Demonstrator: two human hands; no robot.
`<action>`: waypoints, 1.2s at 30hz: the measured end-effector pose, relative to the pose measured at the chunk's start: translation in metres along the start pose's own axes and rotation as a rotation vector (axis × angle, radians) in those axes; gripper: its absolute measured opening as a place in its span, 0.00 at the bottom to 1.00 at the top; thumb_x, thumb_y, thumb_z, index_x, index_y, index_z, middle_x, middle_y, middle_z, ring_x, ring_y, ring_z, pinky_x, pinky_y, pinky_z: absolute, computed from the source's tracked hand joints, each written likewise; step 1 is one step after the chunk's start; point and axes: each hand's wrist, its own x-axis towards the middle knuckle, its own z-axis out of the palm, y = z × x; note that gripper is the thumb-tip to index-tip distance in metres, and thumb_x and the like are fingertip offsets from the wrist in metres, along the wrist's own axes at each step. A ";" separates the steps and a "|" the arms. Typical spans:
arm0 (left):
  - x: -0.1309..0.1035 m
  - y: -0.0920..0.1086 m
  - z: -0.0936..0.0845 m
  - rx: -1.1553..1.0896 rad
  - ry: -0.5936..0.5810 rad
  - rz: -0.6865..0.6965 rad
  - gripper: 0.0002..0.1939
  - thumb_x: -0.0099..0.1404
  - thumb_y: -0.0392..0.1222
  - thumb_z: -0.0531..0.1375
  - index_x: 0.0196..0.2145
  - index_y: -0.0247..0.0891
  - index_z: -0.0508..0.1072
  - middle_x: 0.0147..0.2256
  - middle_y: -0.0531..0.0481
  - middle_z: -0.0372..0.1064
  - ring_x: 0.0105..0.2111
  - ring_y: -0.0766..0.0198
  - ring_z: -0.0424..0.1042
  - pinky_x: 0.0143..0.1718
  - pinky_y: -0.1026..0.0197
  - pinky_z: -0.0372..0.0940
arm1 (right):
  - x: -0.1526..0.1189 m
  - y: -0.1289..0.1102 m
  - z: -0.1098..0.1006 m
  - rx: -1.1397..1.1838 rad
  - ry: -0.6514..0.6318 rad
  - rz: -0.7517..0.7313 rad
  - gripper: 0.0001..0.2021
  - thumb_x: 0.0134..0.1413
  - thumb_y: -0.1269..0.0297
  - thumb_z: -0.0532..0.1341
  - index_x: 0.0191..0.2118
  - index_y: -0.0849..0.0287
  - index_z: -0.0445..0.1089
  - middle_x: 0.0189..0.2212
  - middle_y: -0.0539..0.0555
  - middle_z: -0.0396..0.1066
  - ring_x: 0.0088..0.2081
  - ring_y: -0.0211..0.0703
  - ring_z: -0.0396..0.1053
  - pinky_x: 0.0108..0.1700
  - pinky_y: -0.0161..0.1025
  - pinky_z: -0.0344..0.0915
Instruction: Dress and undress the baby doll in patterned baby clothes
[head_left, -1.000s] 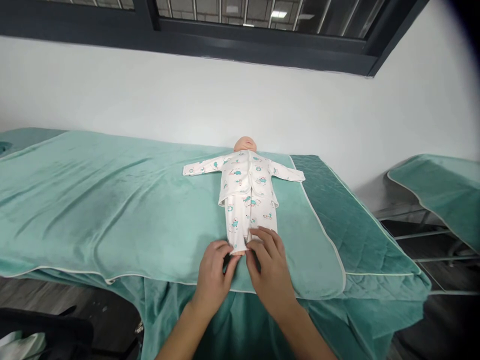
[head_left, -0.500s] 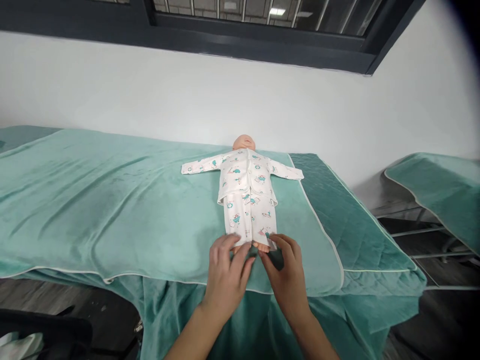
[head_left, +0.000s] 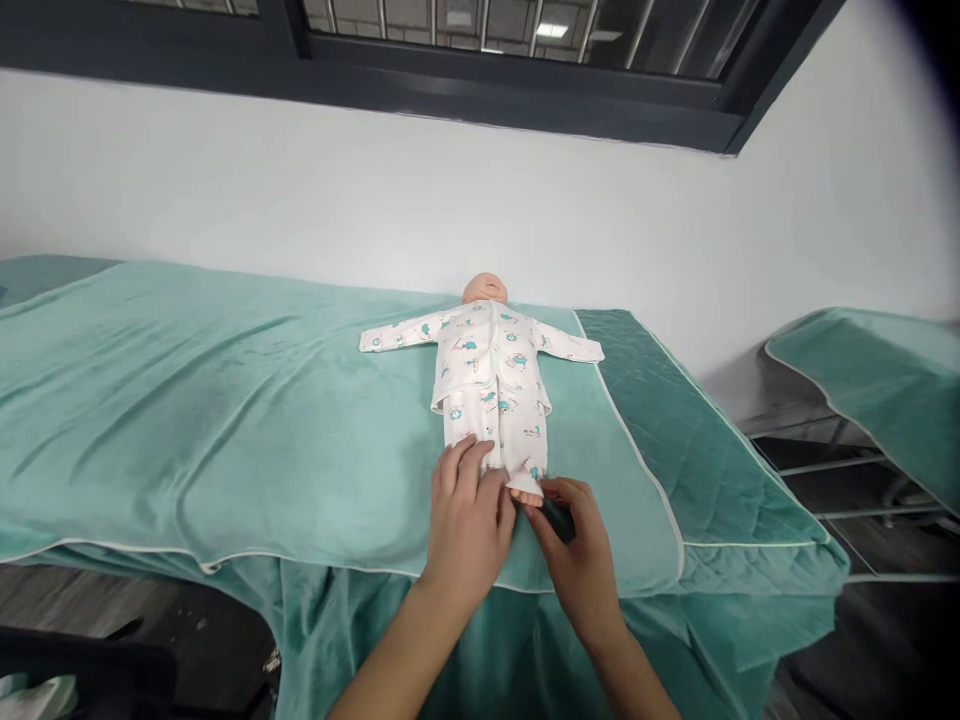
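A baby doll [head_left: 486, 288] lies on its back on the bed, its head toward the wall and its arms spread. It wears a white printed top [head_left: 469, 350] and matching pants [head_left: 525, 425]. My left hand [head_left: 469, 510] is over the lower pants, its fingers bent on one leg and its thumb side by the other leg's cuff; the foot beneath is hidden. At that other cuff, my right hand [head_left: 574, 535] pinches the hem with thumb and forefinger. The doll's bare toes [head_left: 527, 498] poke out there.
A green velvet sheet [head_left: 315, 440] with white piping covers the bed over a darker quilted cover [head_left: 690, 440]. Behind stand a white wall [head_left: 300, 190] and a dark window frame [head_left: 480, 80]. Another green-covered bed [head_left: 885, 380] is at the right. A black chair [head_left: 82, 660] is at lower left.
My left hand has moved up over one pant leg, covering its foot. My right hand stays by the other foot, where the cuff now flares wider above the toes.
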 end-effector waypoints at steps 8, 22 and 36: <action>0.000 0.008 0.002 -0.141 0.043 0.009 0.07 0.65 0.32 0.56 0.39 0.40 0.69 0.53 0.45 0.66 0.60 0.50 0.58 0.61 0.38 0.58 | -0.005 -0.005 0.011 0.158 0.103 0.112 0.11 0.62 0.60 0.60 0.49 0.53 0.65 0.47 0.56 0.66 0.46 0.44 0.68 0.46 0.44 0.71; -0.010 0.002 0.011 -0.097 0.030 0.055 0.09 0.65 0.31 0.56 0.42 0.40 0.70 0.53 0.45 0.67 0.60 0.50 0.58 0.62 0.37 0.56 | -0.013 -0.001 0.017 0.048 0.091 0.083 0.11 0.64 0.62 0.56 0.51 0.54 0.65 0.48 0.58 0.64 0.47 0.46 0.67 0.45 0.45 0.70; 0.022 -0.061 -0.010 -0.139 0.200 -0.149 0.12 0.69 0.37 0.55 0.50 0.41 0.69 0.51 0.45 0.66 0.53 0.56 0.63 0.56 0.48 0.61 | 0.012 0.010 -0.009 -0.045 0.078 -0.106 0.15 0.63 0.71 0.52 0.53 0.54 0.63 0.52 0.60 0.63 0.53 0.48 0.64 0.45 0.47 0.70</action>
